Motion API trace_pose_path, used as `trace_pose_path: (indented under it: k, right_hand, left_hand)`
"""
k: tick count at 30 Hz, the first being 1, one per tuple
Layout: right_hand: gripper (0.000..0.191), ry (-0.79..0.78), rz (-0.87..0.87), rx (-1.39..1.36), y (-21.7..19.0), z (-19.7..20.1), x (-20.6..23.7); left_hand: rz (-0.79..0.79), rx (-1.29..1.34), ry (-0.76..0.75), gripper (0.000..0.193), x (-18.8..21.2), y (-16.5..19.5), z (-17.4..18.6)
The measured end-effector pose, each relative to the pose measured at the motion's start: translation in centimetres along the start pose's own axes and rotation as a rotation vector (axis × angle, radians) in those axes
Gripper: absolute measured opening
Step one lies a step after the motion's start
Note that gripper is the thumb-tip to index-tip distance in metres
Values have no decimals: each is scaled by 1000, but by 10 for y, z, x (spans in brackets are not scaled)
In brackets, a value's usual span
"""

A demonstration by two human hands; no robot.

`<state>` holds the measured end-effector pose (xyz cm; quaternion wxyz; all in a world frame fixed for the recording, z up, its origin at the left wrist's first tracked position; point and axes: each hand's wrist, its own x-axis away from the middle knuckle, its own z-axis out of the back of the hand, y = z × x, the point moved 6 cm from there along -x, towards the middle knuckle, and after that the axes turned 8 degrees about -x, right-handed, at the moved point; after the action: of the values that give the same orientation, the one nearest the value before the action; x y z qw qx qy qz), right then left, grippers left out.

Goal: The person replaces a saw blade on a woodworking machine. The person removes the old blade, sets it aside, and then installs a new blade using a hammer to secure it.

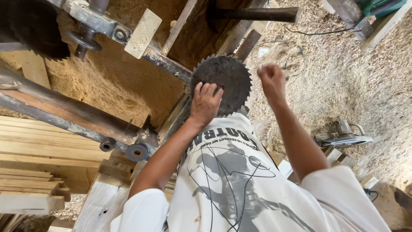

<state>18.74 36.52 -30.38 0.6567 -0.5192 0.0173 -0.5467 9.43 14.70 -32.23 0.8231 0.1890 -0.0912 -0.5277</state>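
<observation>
Two bare hands over a sawdust-covered workshop floor (343, 81) | left hand (205, 103) lies flat, fingers spread, on a dark round toothed steel saw blade (227, 77) standing against the worn metal machine frame (167, 64) | right hand (271, 79) closed in a fist, raised just beside the blade, holding nothing visible | grey handheld circular saw (343, 136) on the floor, well apart.

Dark toothed circ. saw blade (227, 81), upright against frame.

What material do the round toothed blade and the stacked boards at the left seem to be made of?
Round toothed blade, under the left hand: apparently steel, dark, dull, perhaps rusty, with sharp teeth. Stacked boards: pale unfinished sawn wood showing grain. Right hand hangs apart, fisted.
</observation>
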Motion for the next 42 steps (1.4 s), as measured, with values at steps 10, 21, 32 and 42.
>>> trace_pose_path:
  k: [10,21,32,42]
  right_hand:
    - [39,-337,-485,-1151,42,-72,71]
    - [27,-316,-437,-1218,54,-71,83]
    - [18,-473,-181,-1002,22,-73,96]
    - [12,-730,261,-529,-188,-227,136]
  left_hand:
    - [27,25,84,3,-13,0,10]
    - [45,-17,-50,11,-17,4,7]
    - [102,103,182,10,24,-21,93]
    - [504,270,651,5,104,-175,190]
